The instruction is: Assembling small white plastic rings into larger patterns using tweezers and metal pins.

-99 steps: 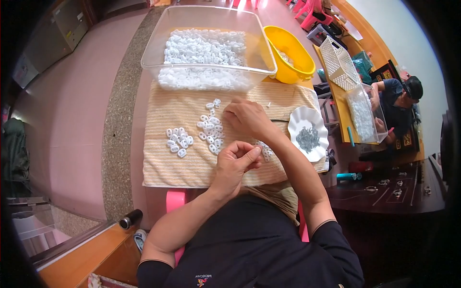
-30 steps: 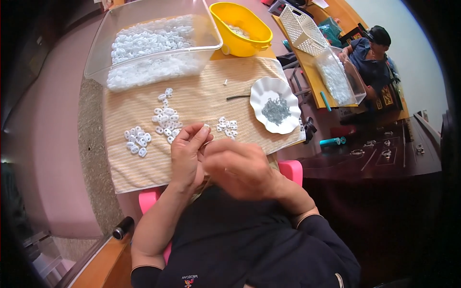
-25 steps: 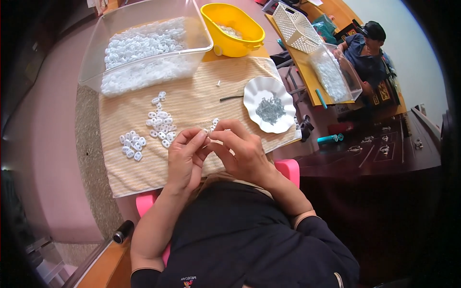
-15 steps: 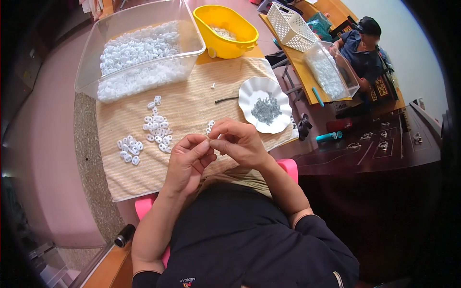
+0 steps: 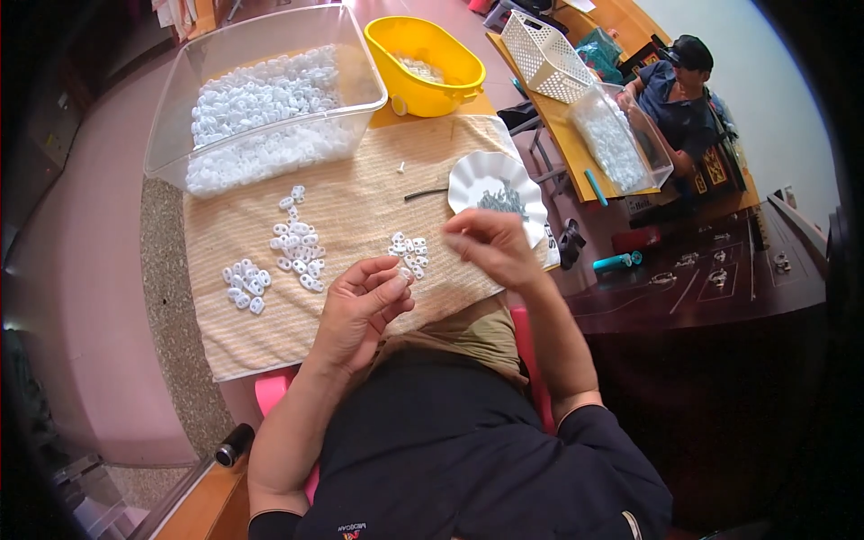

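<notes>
My left hand (image 5: 364, 306) is closed in a pinch, thumb against fingers, on a small white plastic piece (image 5: 406, 275) mostly hidden by the fingertips. My right hand (image 5: 499, 250) is apart from it, over the near edge of a white scalloped plate (image 5: 463, 180) that holds a heap of small grey slivers (image 5: 504, 200). Motion smears its fingertips. Between the hands lies a small group of white plastic pieces with holes (image 5: 409, 252). More such pieces form a larger cluster (image 5: 297, 243) and a smaller cluster (image 5: 245, 283) to the left.
A clear bin (image 5: 270, 135) of white pieces stands at the back left of the striped cloth (image 5: 360, 202), beside a yellow tub (image 5: 423, 45). A dark thin stick (image 5: 425, 193) and a tiny white part (image 5: 401, 167) lie near the plate. A co-worker (image 5: 684, 108) sits far right beside another bin.
My right hand has left the left fingertips and moved right and up to the plate. The left hand stays low in the middle, pinching the white piece.
</notes>
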Demonstrator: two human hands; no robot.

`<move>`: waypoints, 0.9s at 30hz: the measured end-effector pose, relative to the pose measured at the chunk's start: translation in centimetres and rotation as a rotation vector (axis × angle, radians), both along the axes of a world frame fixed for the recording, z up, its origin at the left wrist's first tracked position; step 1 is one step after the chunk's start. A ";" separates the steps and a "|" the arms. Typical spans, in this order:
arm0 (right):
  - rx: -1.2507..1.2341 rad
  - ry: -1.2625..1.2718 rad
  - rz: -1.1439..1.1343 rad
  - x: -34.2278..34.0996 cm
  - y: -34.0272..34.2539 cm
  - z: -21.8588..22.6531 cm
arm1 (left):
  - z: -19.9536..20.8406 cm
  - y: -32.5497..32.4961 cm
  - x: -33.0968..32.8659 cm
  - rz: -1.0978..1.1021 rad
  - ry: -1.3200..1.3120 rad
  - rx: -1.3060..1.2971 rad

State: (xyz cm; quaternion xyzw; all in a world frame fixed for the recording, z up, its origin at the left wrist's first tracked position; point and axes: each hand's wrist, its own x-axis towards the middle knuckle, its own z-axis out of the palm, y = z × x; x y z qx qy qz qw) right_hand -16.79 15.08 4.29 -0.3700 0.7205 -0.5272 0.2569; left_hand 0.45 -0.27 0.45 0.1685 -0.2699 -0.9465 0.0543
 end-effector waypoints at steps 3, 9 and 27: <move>0.139 0.449 -0.178 -4.7 1.4 1.3 | -0.4 0.1 -0.1 0.013 0.014 -0.002; 0.427 0.806 -0.145 -11.6 2.9 1.1 | -0.6 0.1 -0.3 -0.008 0.044 -0.001; 0.681 0.864 -0.018 -11.6 1.7 0.8 | -0.3 0.1 -0.3 -0.005 0.023 -0.022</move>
